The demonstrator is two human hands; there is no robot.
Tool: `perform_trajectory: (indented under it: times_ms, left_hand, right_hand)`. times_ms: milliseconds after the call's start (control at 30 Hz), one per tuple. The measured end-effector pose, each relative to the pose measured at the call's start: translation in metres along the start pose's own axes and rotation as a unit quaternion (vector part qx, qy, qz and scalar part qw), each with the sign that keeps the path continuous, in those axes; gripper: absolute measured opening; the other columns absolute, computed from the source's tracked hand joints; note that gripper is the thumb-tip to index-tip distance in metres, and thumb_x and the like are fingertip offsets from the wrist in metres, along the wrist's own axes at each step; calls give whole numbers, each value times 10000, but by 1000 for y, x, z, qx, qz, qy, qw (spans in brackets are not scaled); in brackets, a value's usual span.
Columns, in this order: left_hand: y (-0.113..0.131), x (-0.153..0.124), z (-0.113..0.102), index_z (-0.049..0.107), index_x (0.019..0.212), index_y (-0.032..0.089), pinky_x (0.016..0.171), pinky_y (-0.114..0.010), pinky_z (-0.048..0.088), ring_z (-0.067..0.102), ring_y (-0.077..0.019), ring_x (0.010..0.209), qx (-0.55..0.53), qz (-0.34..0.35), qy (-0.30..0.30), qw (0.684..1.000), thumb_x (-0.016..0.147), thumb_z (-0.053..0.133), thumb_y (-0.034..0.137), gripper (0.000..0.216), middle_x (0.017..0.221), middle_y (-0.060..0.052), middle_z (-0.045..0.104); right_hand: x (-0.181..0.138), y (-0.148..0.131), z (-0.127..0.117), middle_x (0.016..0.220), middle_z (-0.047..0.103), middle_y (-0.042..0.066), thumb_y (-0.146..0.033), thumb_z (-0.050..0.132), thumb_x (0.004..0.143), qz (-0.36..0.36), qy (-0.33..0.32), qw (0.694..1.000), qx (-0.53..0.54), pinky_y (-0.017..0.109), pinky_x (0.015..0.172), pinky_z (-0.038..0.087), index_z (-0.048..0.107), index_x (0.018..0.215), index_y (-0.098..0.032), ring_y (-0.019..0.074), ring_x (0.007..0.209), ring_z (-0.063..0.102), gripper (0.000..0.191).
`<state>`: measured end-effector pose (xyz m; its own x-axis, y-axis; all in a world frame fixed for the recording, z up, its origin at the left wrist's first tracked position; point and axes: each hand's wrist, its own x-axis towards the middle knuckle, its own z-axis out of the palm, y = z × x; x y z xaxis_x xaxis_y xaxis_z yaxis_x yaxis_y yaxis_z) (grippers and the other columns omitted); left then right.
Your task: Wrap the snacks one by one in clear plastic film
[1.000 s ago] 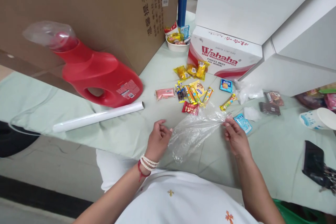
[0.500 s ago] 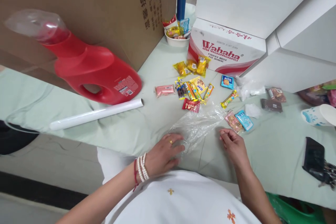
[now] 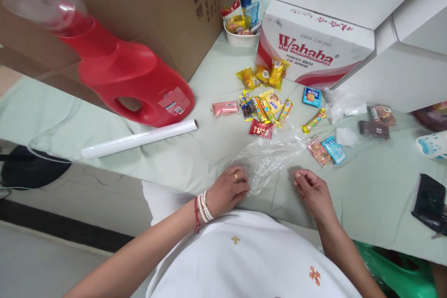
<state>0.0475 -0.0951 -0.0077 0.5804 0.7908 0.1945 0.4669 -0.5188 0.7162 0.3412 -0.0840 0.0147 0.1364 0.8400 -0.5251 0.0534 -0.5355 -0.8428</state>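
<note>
A clear plastic bag point(image 3: 270, 156) lies flat on the pale green table point(image 3: 195, 158). My left hand point(image 3: 226, 191), with a ring and bead bracelets, rests curled on the bag's near end and pinches it. My right hand point(image 3: 312, 191) hovers just right of the bag with fingers loosely curled and nothing in them. Beyond the bag lie several snack packets point(image 3: 261, 109), a red packet point(image 3: 261, 128), a pink packet point(image 3: 225, 108) and a blue packet point(image 3: 334, 149).
A red detergent jug point(image 3: 129, 79) lies by a big cardboard box point(image 3: 139, 4), with a white paper roll point(image 3: 139, 138) in front. A Wahaha carton point(image 3: 310, 53), a white bowl of snacks point(image 3: 242, 37), a paper cup point(image 3: 433, 144) and a black phone point(image 3: 431, 202) stand around.
Both hands held the bag up stretched between them; the right hand let go and the bag now lies on the table, with the left hand curled on its near end.
</note>
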Motion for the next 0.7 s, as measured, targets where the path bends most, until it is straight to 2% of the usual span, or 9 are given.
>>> perform_trajectory:
  times_ms: [33, 100, 233, 333, 467, 600, 700]
  left_hand:
    - [0, 0, 3, 719, 949, 218, 937, -422, 499, 602, -233, 1017, -6, -12, 9, 1000, 953, 556, 190, 166, 926, -77, 699]
    - [0, 2, 8, 717, 949, 206, 872, -378, 502, 594, -204, 899, -27, -33, 20, 999, 991, 532, 233, 192, 833, -59, 696]
    - [8, 8, 10, 703, 917, 194, 810, -331, 493, 590, -193, 857, -72, -94, 48, 992, 1011, 504, 276, 235, 788, -51, 687]
    - [16, 14, 11, 694, 827, 200, 776, -308, 481, 589, -181, 811, -113, -146, 62, 981, 1012, 495, 309, 292, 735, -34, 662]
    - [19, 20, 11, 697, 759, 197, 756, -294, 478, 614, -168, 781, -165, -204, 87, 961, 991, 521, 329, 320, 728, -28, 680]
    - [16, 24, 10, 727, 761, 192, 717, -287, 488, 626, -158, 728, -200, -246, 112, 942, 963, 561, 343, 302, 743, -34, 705]
    - [14, 27, 11, 742, 811, 196, 688, -284, 493, 617, -158, 712, -200, -249, 138, 938, 927, 614, 335, 222, 744, -29, 709]
  right_hand:
    - [-2, -1, 2, 656, 579, -29, -584, 828, 712, 13, -12, 1000, 8, 200, 399, 222, 700, 908, -183, 55, 449, 337, 464]
    - [-8, -3, 7, 669, 614, -12, -621, 827, 691, 49, -49, 997, 20, 195, 383, 184, 701, 907, -171, 47, 435, 316, 516]
    - [-19, -6, 27, 793, 728, 69, -751, 741, 702, 107, -131, 986, 6, 193, 349, 159, 668, 898, -160, 44, 411, 320, 627]
    - [-21, -6, 44, 815, 744, 57, -729, 760, 698, 116, -167, 979, 7, 183, 332, 164, 612, 916, -189, 46, 398, 329, 601]
    - [-17, -6, 57, 788, 712, 17, -607, 838, 667, 101, -160, 981, 52, 173, 341, 181, 602, 863, -189, 36, 417, 326, 518]
    - [-12, -11, 52, 773, 689, 7, -549, 846, 675, 86, -146, 983, 69, 168, 351, 160, 607, 817, -182, 30, 425, 314, 460]
    - [-10, -18, 48, 740, 682, 9, -577, 823, 704, 97, -158, 979, 87, 164, 357, 154, 590, 797, -186, 34, 424, 311, 464]
